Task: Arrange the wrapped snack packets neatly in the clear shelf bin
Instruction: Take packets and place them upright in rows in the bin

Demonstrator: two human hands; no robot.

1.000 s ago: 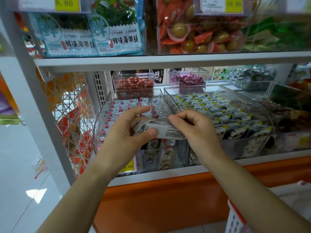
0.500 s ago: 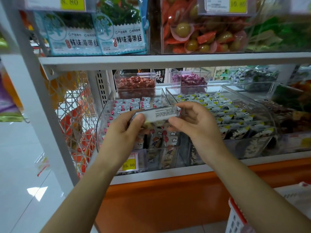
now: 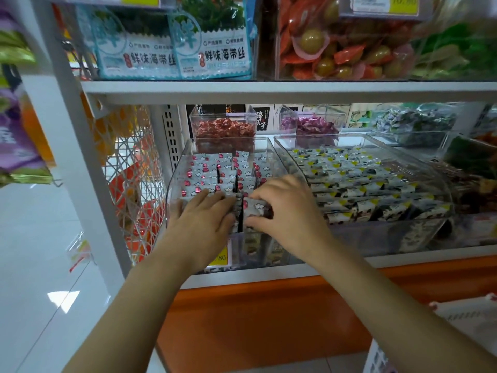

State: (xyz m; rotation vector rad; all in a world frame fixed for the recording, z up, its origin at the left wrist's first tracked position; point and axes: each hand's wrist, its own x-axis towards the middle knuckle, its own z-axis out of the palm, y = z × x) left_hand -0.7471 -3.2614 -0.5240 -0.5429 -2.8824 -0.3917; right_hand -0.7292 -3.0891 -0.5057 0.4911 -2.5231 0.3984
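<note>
1. Little headroom: the upper shelf board (image 3: pixel 269 90) close above the clear shelf bin (image 3: pixel 172 195), open only at top and front.
2. Hard against its right side, a second clear bin (image 3: pixel 281 146) packed with yellow-marked packets; on its left, a white upright post (image 3: pixel 78 170) and a wire rack (image 3: pixel 134 170).
3. Inside the bin, narrow dark gaps between the rows, one of them directly between the two hands.
4. Flat on the front-left packets, the left hand (image 3: pixel 204 219), fingers straight and together, pressing down, gripping nothing.
5. At front centre, the right hand (image 3: pixel 291 211), fingers curled, pinching one snack packet (image 3: pixel 258 207) between thumb and fingertips; resting on the front row or just above it, cannot tell.
6. Behind both hands, snack packets (image 3: pixel 212 170) in front-to-back rows: small silvery-white wrappers with white cloud shapes and a red mark.
7. Further back, two small clear tubs, one of red sweets (image 3: pixel 224 129), one of purple sweets (image 3: pixel 309 125).
8. On the bin's front, a yellow price tag (image 3: pixel 222 257), half hidden by the left wrist.
9. Below, a white shelf ledge (image 3: pixel 403 258) over an orange base panel (image 3: pixel 269 313); pale glossy floor (image 3: pixel 40 265) at left, a white basket (image 3: pixel 462 327) at lower right.
</note>
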